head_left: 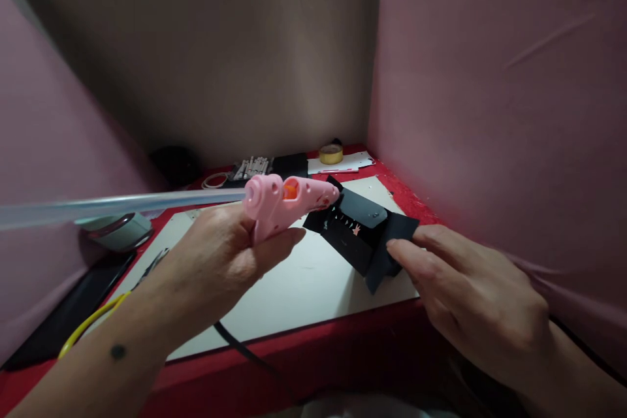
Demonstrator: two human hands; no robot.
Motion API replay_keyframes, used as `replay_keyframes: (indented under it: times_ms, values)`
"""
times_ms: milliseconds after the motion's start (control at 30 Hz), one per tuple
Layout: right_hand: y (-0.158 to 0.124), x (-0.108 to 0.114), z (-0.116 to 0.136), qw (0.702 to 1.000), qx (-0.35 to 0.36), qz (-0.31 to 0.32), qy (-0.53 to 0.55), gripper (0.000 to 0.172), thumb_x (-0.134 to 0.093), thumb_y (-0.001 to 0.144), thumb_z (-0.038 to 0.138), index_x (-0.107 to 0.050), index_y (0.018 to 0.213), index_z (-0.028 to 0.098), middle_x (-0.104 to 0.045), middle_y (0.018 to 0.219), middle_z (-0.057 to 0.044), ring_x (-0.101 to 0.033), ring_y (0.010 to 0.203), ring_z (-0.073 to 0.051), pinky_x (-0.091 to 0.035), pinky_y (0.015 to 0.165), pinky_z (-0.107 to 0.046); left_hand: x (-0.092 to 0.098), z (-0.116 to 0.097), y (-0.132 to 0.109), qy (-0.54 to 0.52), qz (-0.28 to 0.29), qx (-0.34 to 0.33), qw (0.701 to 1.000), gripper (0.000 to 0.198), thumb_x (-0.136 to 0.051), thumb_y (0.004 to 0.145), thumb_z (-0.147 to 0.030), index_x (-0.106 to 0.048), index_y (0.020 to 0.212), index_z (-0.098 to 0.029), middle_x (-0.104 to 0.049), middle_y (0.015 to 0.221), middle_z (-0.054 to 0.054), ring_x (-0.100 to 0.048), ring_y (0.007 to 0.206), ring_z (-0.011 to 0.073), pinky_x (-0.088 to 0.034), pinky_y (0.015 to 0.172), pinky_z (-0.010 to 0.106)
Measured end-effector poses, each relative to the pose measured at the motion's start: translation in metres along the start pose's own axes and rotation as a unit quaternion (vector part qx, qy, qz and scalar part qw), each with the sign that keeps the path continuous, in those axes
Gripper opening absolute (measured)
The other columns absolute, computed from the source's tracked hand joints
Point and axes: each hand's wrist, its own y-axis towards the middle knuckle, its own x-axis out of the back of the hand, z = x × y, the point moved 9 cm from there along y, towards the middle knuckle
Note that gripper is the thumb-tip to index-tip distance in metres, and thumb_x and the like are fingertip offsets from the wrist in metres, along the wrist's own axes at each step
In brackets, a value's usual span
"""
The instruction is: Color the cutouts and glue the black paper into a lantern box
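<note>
My left hand (220,248) is wrapped round the handle of a pink glue gun (289,204), and a long clear glue stick (122,204) runs out of its back end to the left. The gun's nozzle is at the upper left edge of a folded black paper piece (365,209); whether they touch I cannot tell. Small pale cut-out shapes and a pinkish one show on the black paper. My right hand (470,294) pinches the right flap of the paper between thumb and fingers, holding it tilted above a white board (294,287).
Behind, on the red table (406,189), are a yellow tape roll (331,154), white sticks (252,168) and white paper. At left lie a pale round container (117,232), a black flat object (73,313) and yellow-handled scissors (93,317). A black cord (242,347) hangs over the front edge.
</note>
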Motion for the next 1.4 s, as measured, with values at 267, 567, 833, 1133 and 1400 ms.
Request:
replay_keyframes:
  times_ms: [267, 567, 833, 1133, 1400]
  values:
    - [-0.001, -0.001, -0.002, 1.0, -0.002, 0.003, -0.003, 0.03, -0.041, 0.096, -0.003, -0.059, 0.113, 0.014, -0.06, 0.086, -0.004, -0.054, 0.071, -0.014, -0.042, 0.067, -0.026, 0.002, -0.001, -0.006, 0.033, 0.003, -0.07, 0.997, 0.027, -0.057, 0.094, -0.045, -0.077, 0.109, -0.032, -0.045, 0.047, -0.004, -0.068, 0.092, 0.0222, -0.053, 0.094, 0.029]
    - [-0.001, 0.001, -0.001, 1.0, 0.002, -0.003, -0.012, 0.032, -0.042, 0.092, -0.006, -0.059, 0.111, 0.013, -0.059, 0.082, -0.003, -0.053, 0.069, -0.014, -0.042, 0.066, -0.026, -0.002, 0.001, 0.001, 0.044, 0.0, -0.066, 0.997, 0.025, -0.058, 0.093, -0.045, -0.077, 0.095, -0.03, -0.043, 0.044, -0.007, -0.053, 0.053, 0.0141, -0.047, 0.055, 0.022]
    - [-0.001, 0.0, -0.003, 0.999, 0.001, -0.017, -0.03, 0.032, -0.048, 0.09, -0.006, -0.06, 0.11, 0.014, -0.061, 0.082, -0.003, -0.056, 0.069, -0.014, -0.044, 0.065, -0.026, -0.004, 0.003, -0.006, 0.05, 0.025, -0.091, 0.994, 0.037, -0.056, 0.095, -0.046, -0.07, 0.127, -0.036, -0.073, 0.095, -0.002, -0.069, 0.093, 0.0197, -0.054, 0.066, 0.019]
    - [0.0, 0.003, -0.002, 0.999, -0.006, -0.013, -0.04, 0.035, -0.049, 0.085, -0.009, -0.06, 0.108, 0.015, -0.062, 0.079, -0.002, -0.059, 0.068, -0.014, -0.046, 0.062, -0.026, 0.002, 0.0, -0.015, 0.02, 0.006, -0.059, 0.998, 0.027, -0.059, 0.091, -0.05, -0.077, 0.088, -0.031, -0.05, 0.047, -0.003, -0.069, 0.08, 0.0232, -0.055, 0.093, 0.03]
    - [-0.001, 0.0, -0.003, 0.999, -0.003, -0.005, -0.038, 0.033, -0.048, 0.087, -0.007, -0.059, 0.109, 0.016, -0.063, 0.08, -0.003, -0.059, 0.067, -0.015, -0.046, 0.063, -0.026, -0.008, -0.014, -0.019, -0.031, -0.007, -0.039, 0.999, 0.032, -0.063, 0.089, -0.055, -0.077, 0.113, -0.037, -0.074, 0.076, -0.004, -0.069, 0.078, 0.0192, -0.054, 0.099, 0.031]
